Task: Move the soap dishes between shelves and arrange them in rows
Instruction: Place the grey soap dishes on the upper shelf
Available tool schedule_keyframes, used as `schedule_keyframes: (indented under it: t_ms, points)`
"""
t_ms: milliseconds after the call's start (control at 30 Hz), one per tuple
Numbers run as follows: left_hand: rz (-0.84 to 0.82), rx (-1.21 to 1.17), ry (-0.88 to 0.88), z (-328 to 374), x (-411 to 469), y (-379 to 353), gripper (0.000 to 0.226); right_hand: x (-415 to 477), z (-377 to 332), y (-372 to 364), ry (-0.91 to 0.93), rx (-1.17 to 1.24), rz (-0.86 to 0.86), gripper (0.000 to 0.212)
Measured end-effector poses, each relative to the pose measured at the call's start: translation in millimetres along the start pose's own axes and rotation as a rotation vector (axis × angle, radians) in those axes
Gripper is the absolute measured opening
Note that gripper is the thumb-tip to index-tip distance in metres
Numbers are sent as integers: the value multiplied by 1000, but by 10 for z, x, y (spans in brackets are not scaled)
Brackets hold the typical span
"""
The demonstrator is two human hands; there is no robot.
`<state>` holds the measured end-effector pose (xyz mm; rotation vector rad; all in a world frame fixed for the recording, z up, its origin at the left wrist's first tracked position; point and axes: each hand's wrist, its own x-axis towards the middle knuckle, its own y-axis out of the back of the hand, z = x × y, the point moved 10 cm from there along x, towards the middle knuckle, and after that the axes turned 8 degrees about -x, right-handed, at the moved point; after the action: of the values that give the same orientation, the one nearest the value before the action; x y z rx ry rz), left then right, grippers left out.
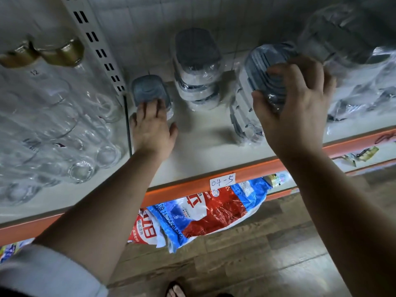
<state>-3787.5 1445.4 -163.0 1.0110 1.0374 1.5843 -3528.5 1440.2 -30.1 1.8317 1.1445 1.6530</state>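
Head view: a single soap dish (150,91), grey-lidded and wrapped in clear film, sits at the far left of the shelf (203,151), just beside the slotted upright (94,37). The left hand (151,129) lies on its near end, fingers fairly straight and laid over the lid, thumb spread out to the side and off the dish; nothing is gripped.

To the right, the right hand (300,108) grips the top soap dish (265,67), fingers curled over its far side and thumb against its near edge. That dish is tilted at the top of a stack (244,121) of wrapped dishes; it seems to touch the one below, though the film blurs the join.

Between the two hands stands a middle stack (198,67) of wrapped dishes, set further back. A wrapped pile (353,50) at the far right is too blurred to count.

The shelf has an orange front edge (235,168) carrying a paper label (222,180) reading "04-5". Beyond the upright, on the left, stand clear glass bottles (64,125), two with gold caps (64,52). Red and blue bags (203,211) stick out under the shelf above a wood-pattern floor (257,254).
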Motion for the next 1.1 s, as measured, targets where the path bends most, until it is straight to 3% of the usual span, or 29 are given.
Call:
schedule_keyframes:
  t_ms: [400, 633, 833, 1100]
  points:
    - [160, -230, 23, 30, -422, 197, 36, -321, -220, 242, 85, 84, 23, 37]
    - [185, -233, -61, 190, -954, 398, 50, -571, -346, 489, 120, 133, -16, 38]
    - [242, -262, -142, 463, -1518, 1040, 53, -719, -485, 1034, 134, 150, -56, 40]
    - [214, -321, -111, 649, -2310, 1974, 52, -864, -705, 1939, 170, 214, -85, 40]
